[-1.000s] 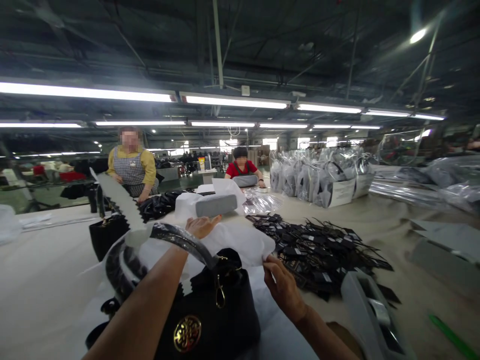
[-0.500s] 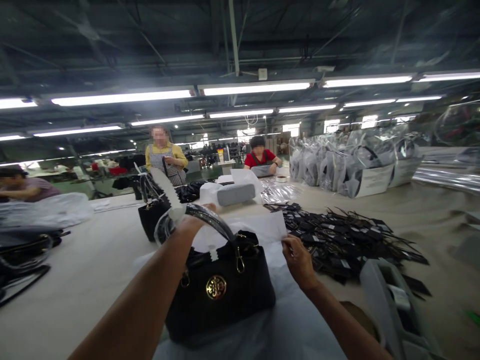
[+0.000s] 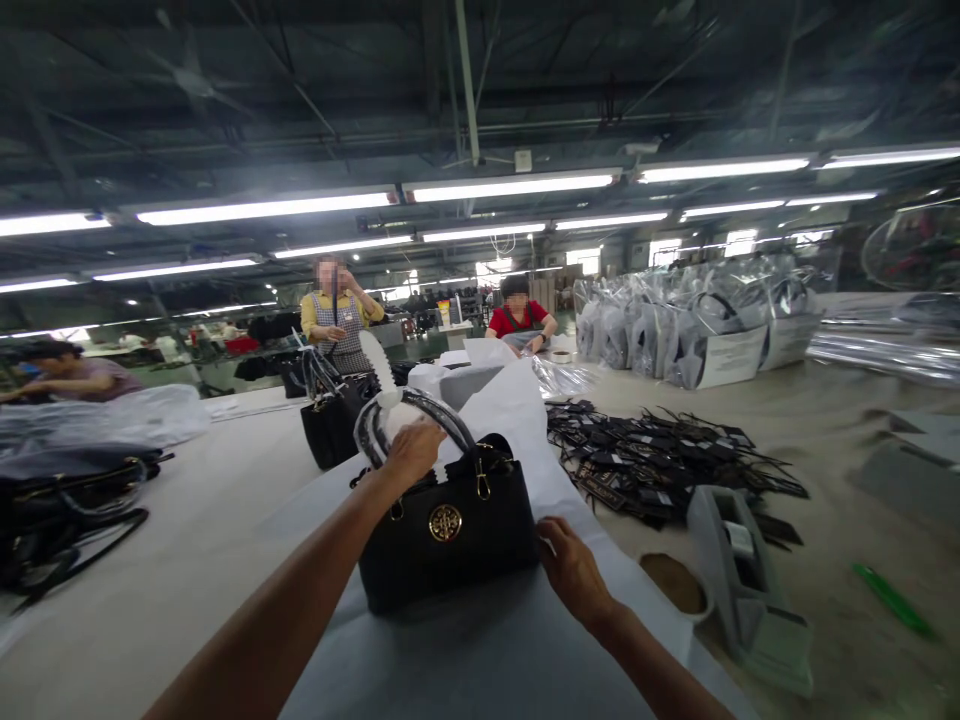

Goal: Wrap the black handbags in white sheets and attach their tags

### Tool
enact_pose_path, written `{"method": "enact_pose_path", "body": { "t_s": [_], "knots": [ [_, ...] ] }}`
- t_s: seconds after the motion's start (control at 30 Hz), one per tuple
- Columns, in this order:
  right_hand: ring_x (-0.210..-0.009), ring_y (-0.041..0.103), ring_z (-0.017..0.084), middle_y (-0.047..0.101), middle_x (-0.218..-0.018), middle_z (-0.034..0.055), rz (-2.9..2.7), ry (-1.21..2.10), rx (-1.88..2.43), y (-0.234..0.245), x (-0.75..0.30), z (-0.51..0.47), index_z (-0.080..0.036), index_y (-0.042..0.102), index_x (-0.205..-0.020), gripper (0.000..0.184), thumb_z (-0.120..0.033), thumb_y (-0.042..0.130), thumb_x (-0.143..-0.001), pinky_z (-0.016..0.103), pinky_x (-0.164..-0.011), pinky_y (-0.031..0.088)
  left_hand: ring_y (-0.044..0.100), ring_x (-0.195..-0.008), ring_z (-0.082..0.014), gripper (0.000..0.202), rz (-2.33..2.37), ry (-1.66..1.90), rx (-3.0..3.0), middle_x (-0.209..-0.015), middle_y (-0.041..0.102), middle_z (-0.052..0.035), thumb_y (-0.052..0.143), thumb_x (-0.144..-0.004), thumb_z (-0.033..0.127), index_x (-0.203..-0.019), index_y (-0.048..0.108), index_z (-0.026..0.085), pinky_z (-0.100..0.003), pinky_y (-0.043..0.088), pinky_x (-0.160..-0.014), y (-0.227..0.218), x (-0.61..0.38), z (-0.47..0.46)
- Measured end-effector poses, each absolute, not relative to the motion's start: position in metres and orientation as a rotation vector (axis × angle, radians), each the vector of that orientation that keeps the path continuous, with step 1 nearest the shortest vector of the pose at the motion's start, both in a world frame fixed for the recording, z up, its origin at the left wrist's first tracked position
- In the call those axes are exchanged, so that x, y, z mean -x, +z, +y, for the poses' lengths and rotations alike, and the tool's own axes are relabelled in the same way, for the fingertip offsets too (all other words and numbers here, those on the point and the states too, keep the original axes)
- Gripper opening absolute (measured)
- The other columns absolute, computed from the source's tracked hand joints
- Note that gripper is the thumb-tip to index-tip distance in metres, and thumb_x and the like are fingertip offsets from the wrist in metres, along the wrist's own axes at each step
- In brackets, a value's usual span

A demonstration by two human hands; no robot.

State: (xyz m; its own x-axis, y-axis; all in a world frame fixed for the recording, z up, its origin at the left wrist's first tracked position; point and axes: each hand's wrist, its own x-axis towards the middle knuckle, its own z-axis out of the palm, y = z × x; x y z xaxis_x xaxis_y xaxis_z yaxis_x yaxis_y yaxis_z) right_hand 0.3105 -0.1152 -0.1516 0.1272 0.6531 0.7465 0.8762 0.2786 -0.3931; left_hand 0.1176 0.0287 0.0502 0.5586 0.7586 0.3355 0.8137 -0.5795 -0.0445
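The right hand (image 3: 571, 570) leaves the paper (image 3: 517, 405) for the handbag (image 3: 459, 560)'s side, left hand (image 3: 415, 452) by its handles (image 3: 460, 432): both now tend it, grips impossible to tell.

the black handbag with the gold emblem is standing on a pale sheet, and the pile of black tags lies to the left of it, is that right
Not quite: the pile of black tags lies to the right of the black handbag, as the head view shows. The rest holds: it has a gold emblem and stands on a pale sheet.
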Motion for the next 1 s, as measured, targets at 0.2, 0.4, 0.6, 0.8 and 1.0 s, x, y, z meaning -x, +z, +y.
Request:
{"method": "enact_pose_path", "body": {
  "t_s": [0.2, 0.4, 0.6, 0.8, 1.0],
  "knots": [
    [-0.067, 0.062, 0.018, 0.064, -0.080, 0.0053, -1.734, -0.261, 1.536, -0.163, -0.283, -0.137, -0.019, 0.057, -0.086, 0.024, -0.005, 0.038, -0.080, 0.028, -0.062, 0.050, 0.065, -0.079, -0.0218, 0.025, -1.277, -0.610, 2.394, -0.076, 0.065, -0.0086, 0.031, -0.097, 0.023, -0.100, 0.053, 0.013, -0.031, 0.045, -0.073, 0.038, -0.099, 0.011],
    [-0.062, 0.060, 0.015, 0.062, -0.072, 0.0027, -1.838, -0.246, 1.474, -0.165, -0.252, -0.155, -0.020, 0.054, -0.078, 0.023, -0.005, 0.038, -0.082, 0.024, -0.059, 0.049, 0.063, -0.082, -0.0215, 0.020, -0.938, -0.571, 2.450, -0.081, 0.064, -0.0086, 0.035, -0.094, 0.014, -0.094, 0.054, 0.015, -0.031, 0.045, -0.071, 0.035, -0.101, 0.000],
    [-0.086, 0.066, 0.017, 0.066, -0.094, 0.0085, -1.612, -0.349, 1.148, -0.122, -0.233, -0.145, -0.018, 0.045, -0.123, 0.034, -0.010, 0.040, -0.090, 0.027, -0.075, 0.056, 0.063, -0.078, -0.0207, 0.025, -0.648, -0.431, 2.532, -0.079, 0.063, -0.0077, 0.035, -0.087, 0.000, -0.098, 0.054, 0.013, -0.032, 0.048, -0.070, 0.016, -0.113, -0.027],
    [-0.098, 0.065, 0.018, 0.064, -0.111, 0.0109, -1.639, -0.352, 1.171, -0.058, -0.239, -0.101, -0.018, 0.031, -0.140, 0.054, -0.009, 0.038, -0.087, 0.032, -0.086, 0.055, 0.063, -0.082, -0.0212, 0.020, -0.598, -0.439, 2.573, -0.083, 0.065, -0.0083, 0.039, -0.087, 0.002, -0.096, 0.054, 0.012, -0.034, 0.050, -0.076, 0.009, -0.116, -0.030],
    [-0.095, 0.066, 0.020, 0.070, -0.101, 0.0115, -1.914, -0.275, 1.531, -0.027, -0.234, -0.070, -0.014, 0.059, -0.110, 0.026, -0.015, 0.045, -0.087, 0.030, -0.082, 0.054, 0.064, -0.080, -0.0191, 0.021, -0.453, -0.610, 2.669, -0.084, 0.067, -0.0069, 0.040, -0.084, -0.001, -0.089, 0.055, 0.013, -0.031, 0.050, -0.077, 0.002, -0.096, -0.026]
  ]
}}
